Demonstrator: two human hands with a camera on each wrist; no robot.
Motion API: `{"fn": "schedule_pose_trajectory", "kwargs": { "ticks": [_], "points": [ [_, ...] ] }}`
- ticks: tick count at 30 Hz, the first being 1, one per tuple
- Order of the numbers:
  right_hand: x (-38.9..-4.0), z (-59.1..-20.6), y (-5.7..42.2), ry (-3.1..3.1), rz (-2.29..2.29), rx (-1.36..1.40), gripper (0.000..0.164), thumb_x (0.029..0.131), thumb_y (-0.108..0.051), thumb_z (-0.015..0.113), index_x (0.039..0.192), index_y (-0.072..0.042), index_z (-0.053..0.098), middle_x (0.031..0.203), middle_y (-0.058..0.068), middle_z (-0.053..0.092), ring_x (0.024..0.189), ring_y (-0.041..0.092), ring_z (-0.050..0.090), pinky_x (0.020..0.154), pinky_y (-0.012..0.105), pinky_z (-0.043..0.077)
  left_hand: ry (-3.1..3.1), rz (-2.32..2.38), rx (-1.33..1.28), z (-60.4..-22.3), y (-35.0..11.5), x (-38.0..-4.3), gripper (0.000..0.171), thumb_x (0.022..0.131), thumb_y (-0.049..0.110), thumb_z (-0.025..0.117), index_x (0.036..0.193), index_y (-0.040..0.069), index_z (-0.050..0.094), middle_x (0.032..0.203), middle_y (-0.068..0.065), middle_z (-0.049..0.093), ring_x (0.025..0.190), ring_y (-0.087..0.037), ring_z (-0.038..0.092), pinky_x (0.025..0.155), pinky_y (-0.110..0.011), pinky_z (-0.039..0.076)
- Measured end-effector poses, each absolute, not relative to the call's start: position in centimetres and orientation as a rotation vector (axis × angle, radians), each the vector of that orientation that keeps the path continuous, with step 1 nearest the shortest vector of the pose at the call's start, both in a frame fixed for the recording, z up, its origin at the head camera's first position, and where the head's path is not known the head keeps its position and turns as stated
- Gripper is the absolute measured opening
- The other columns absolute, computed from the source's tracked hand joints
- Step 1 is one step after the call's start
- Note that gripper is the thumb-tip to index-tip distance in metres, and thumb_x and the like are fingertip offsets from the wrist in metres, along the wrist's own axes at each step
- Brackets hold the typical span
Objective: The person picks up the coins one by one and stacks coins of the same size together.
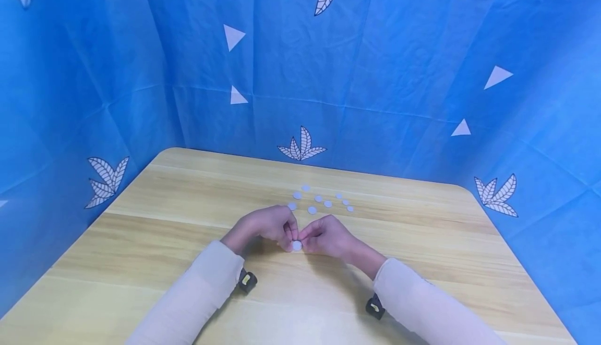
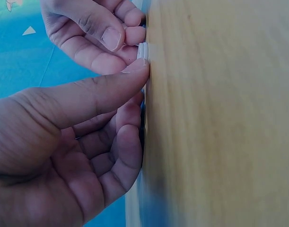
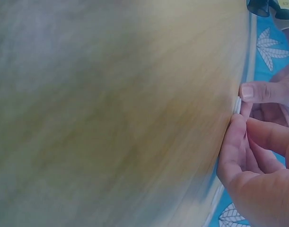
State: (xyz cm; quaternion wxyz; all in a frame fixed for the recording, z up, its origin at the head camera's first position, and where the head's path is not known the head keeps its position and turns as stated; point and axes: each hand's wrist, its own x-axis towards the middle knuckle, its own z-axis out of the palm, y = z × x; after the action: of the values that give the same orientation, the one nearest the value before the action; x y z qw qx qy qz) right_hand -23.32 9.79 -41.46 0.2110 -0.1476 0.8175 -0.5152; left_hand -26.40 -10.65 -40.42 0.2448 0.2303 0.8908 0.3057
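Observation:
A small stack of white round discs [image 1: 297,246] lies on the table between my two hands. My left hand [image 1: 274,226] grips it from the left, its thumb tip [image 2: 137,66] right at the edge of the stack and the other fingers curled underneath in the left wrist view. My right hand [image 1: 328,236] pinches the opposite side with thumb and forefinger. Seen edge-on in the right wrist view, the stack [image 3: 237,105] is a thin white layered strip between both hands' fingertips. The fingers partly cover it there.
Several loose white discs [image 1: 312,210] are scattered on the wooden table [image 1: 188,193] just beyond the hands, the smaller ones [image 1: 345,202] towards the right. A blue cloth [image 1: 300,73] with leaf and triangle prints hangs behind the table and along its sides.

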Motion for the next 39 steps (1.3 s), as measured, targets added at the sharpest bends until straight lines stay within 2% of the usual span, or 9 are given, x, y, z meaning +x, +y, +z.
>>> {"fn": "schedule_pose_trajectory", "kwargs": {
  "ticks": [11,15,21,25,30,39],
  "points": [
    [-23.4,-41.7,9.8,2.246,-1.454,-0.39,0.014,0.087,0.005,0.072,0.1,0.004,0.076,0.09,0.011,0.077,0.084,0.017,0.072,0.077,0.03,0.06,2.431,0.818,0.669,-40.5,-10.8,-26.5,0.02,0.077,0.004,0.088,0.084,0.014,0.073,0.08,0.001,0.067,0.076,-0.016,0.059,0.073,-0.03,0.051],
    [-23.3,-41.8,9.8,2.29,-1.416,-0.464,0.012,0.087,0.004,0.073,0.1,0.003,0.076,0.09,0.011,0.077,0.083,0.016,0.072,0.076,0.029,0.06,2.432,0.814,0.686,-40.5,-10.7,-26.5,0.02,0.076,0.003,0.088,0.084,0.014,0.073,0.08,0.001,0.067,0.076,-0.016,0.059,0.073,-0.03,0.051],
    [-23.1,-41.7,9.2,2.445,-1.276,-0.623,0.007,0.086,0.0,0.079,0.092,0.001,0.075,0.081,0.005,0.076,0.073,0.009,0.068,0.065,0.023,0.056,2.438,0.803,0.699,-40.6,-10.7,-26.5,0.02,0.076,0.002,0.088,0.084,0.014,0.073,0.08,0.002,0.067,0.077,-0.015,0.059,0.073,-0.03,0.051],
    [-22.9,-41.6,8.9,2.502,-1.232,-0.598,0.009,0.083,-0.003,0.082,0.086,-0.001,0.074,0.073,0.001,0.073,0.063,0.006,0.061,0.057,0.021,0.05,2.442,0.797,0.69,-40.6,-10.6,-26.5,0.021,0.077,0.003,0.088,0.084,0.015,0.073,0.081,0.002,0.067,0.078,-0.015,0.06,0.074,-0.03,0.052],
    [-22.9,-41.6,8.7,2.527,-1.194,-0.571,0.012,0.081,-0.006,0.085,0.083,-0.004,0.074,0.064,-0.002,0.068,0.058,0.005,0.054,0.054,0.019,0.044,2.445,0.791,0.683,-40.6,-10.6,-26.5,0.02,0.077,0.004,0.088,0.084,0.015,0.073,0.081,0.003,0.067,0.078,-0.015,0.061,0.074,-0.03,0.052],
    [-23.5,-41.6,8.9,2.49,-1.14,-0.565,0.013,0.082,-0.007,0.084,0.085,-0.006,0.072,0.068,-0.003,0.068,0.063,0.008,0.058,0.058,0.022,0.049,2.452,0.787,0.692,-40.6,-10.6,-26.4,0.021,0.076,0.003,0.088,0.084,0.015,0.073,0.079,0.003,0.067,0.078,-0.014,0.06,0.075,-0.03,0.052]
  ]
}}
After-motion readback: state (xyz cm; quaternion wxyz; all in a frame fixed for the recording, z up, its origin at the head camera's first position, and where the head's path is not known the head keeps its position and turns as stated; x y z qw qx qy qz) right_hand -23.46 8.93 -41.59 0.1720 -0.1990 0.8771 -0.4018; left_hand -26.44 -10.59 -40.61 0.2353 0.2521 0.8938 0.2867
